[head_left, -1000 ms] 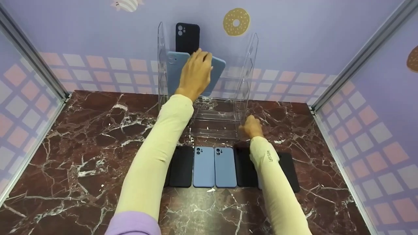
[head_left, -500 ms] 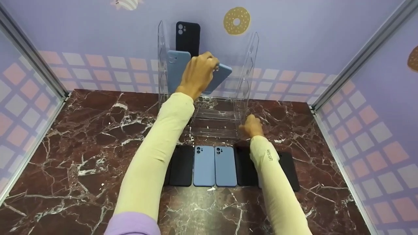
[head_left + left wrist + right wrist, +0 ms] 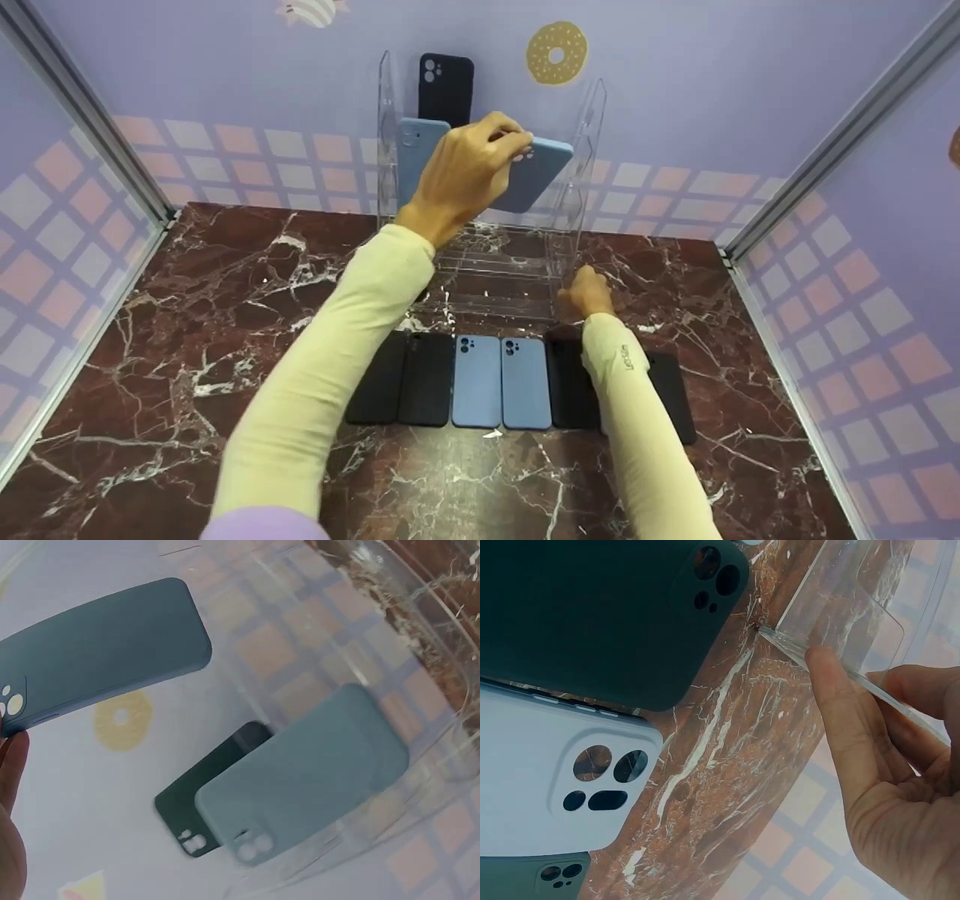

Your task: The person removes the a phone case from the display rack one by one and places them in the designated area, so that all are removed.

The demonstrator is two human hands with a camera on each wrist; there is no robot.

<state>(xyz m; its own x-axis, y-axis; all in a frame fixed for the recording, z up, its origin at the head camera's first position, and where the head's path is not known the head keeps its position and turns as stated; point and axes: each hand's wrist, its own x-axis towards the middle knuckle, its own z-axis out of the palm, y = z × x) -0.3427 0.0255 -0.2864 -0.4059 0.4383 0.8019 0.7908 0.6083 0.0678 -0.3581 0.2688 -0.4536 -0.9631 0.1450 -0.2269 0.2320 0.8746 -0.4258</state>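
My left hand (image 3: 465, 172) pinches a blue phone case (image 3: 536, 176) by its camera end, holding it raised in front of the clear acrylic rack (image 3: 386, 112). In the left wrist view, the held case (image 3: 112, 652) hangs apart from the rack, with only a fingertip and part of the hand showing. Two cases stand in the rack's left side: a black phone case (image 3: 446, 86) at the back and a second blue case (image 3: 420, 146) before it. Low at the rack's right side, my right hand (image 3: 589, 292) grips the edge of the clear panel (image 3: 840, 607) between thumb and fingers.
On the marbled table (image 3: 187, 450) lies a row of cases before the rack: black ones (image 3: 427, 382) at left, two blue ones (image 3: 476, 382), more black ones (image 3: 671, 397) at right. A pale case (image 3: 547, 780) lies partly under my right sleeve. Patterned walls enclose the table.
My left hand has carried the blue case to the right, away from the standing blue one, and the case hangs more upright. My right hand stays at the rack's side. The head view has shifted slightly.
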